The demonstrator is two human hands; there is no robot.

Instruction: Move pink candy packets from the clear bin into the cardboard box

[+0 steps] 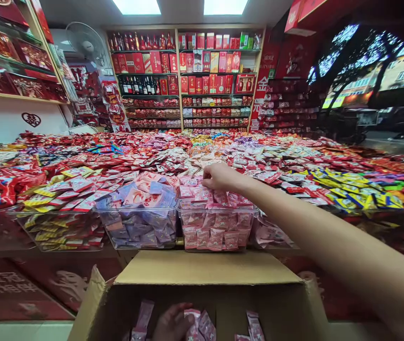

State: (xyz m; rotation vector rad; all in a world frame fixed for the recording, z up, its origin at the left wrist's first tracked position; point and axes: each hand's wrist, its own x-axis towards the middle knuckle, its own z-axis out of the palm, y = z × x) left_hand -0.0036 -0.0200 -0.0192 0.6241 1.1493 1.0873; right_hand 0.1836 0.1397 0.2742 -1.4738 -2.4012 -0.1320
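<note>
Overhanging the clear bin (219, 210): right hand (219, 176), palm down, thumb and fingers bent toward one another; fingertips at the top of the heap; whether a packet lies between them cannot be told.
Inside the carton (209, 267): left hand (173, 323), half curled, blurred and partly cut off by the lower edge; fingers against pink packets, firmness of hold not clear.
Pink packets (195, 192): heaped above the rim of the clear bin and stacked behind its front wall; others lie loose in the carton, some under the left hand, some near its right side.
Carton flap: folded outward toward the counter, just below the clear bin.
Left of the clear bin: purple packets (136, 232) in a bin of their own, pink ones on top; farther left, yellow and red packets (68, 232).
Right of the forearm (312, 227): blue-and-yellow packets (356, 189).
Behind: a broad spread of mixed sweets (131, 156), mostly red.
Back wall: shelves (178, 71) bearing bottles (138, 85) and red boxes (211, 84).
Upper left: a fan (86, 45).
Far right: trees and a street.
</note>
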